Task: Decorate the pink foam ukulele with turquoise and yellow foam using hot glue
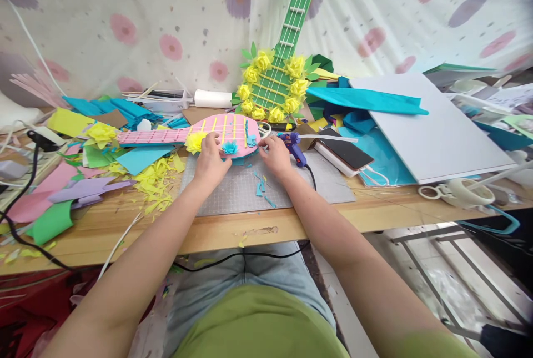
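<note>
A pink paper guitar (239, 125) with yellow strips and thin pale strings lies on the grey cutting mat (225, 194), its neck pointing left. My left hand (211, 161) grips the body's near edge, fingers over the top, between a yellow paper flower (194, 142) and a blue paper flower (230, 147). At the body's right end, the bent fingers of my right hand (275, 152) hold the edge, close beside a second blue paper flower (251, 140). My right fingertips are partly hidden. Just right of that hand lies a purple glue gun (295, 149) with a glue stick in it.
A green paper guitar (287, 53) ringed with yellow flowers leans against the curtain. Right are a phone (347, 149) on a white power bank, white board (433, 125) and tape roll (468, 192). Yellow scraps (156, 183) and coloured paper cover the left. A black cord (250, 255) hangs below.
</note>
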A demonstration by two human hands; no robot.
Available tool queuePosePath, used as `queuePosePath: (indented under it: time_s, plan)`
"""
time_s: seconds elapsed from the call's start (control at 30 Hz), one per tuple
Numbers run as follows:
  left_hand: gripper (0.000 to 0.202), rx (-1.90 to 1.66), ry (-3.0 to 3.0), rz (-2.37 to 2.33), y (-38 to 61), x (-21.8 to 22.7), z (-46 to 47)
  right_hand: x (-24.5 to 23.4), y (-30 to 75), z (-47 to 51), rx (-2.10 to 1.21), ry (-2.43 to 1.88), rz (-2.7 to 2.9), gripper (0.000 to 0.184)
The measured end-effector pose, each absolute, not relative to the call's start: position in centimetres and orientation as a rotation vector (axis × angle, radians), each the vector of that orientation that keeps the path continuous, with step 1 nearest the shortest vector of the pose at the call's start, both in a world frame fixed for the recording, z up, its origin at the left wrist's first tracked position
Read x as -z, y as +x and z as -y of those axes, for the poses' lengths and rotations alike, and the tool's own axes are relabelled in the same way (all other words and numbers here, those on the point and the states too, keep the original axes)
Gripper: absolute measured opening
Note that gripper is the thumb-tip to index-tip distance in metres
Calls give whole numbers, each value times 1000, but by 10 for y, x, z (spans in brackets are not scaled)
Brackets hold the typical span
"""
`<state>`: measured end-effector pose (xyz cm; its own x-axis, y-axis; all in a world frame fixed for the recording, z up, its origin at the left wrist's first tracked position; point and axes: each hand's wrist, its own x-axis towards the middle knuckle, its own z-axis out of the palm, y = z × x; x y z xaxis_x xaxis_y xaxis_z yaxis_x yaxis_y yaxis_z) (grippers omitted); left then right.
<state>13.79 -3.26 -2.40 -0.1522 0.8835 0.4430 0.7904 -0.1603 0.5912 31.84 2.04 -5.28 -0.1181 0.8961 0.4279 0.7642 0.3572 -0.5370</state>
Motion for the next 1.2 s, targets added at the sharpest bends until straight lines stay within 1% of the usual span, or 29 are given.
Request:
queuePosePath:
  time_s: [0.13, 0.3, 0.4, 0.5, 0.6, 0.67, 0.7, 0.8, 0.93, 1.1, 1.2]
  plan:
    - [55, -1275, 1896, -1900, 130, 13, 31, 53, 318, -21, -331, -1431, 1822, 13]
    - [50, -1437, 1820, -1879, 124, 4, 31, 55, 317, -25, -605, -1432, 1582, 12]
    - [47, -1474, 1794, -1852, 125, 3, 31, 56, 316, -26, -727, -1357, 1493, 11]
    - [42, -1489, 1767, -1809, 128, 2, 31, 54, 312, -22, -760, -1224, 1492, 10]
    - [30, -1410, 1684, -1719, 133, -3, 30, 48, 306, -11, -641, -1099, 1565, 8]
    - [17, -1274, 1536, -1625, 138, -9, 31, 44, 303, -3, -482, -1025, 1649, 9]
    - [14, -1189, 1445, -1573, 140, -13, 32, 42, 303, 1, -399, -994, 1696, 10]
    - [23, -1011, 1256, -1441, 147, -25, 35, 36, 302, 10, -195, -968, 1854, 19]
    - [25, -1016, 1218, -1470, 153, -39, 36, 34, 303, 14, -64, -994, 2043, 24]
    - [37, -1022, 1294, -1554, 150, -41, 32, 33, 303, 10, -46, -998, 2109, 25]
    - [37, -1088, 1346, -1617, 143, -33, 27, 25, 314, 6, -157, -1038, 2108, 21]
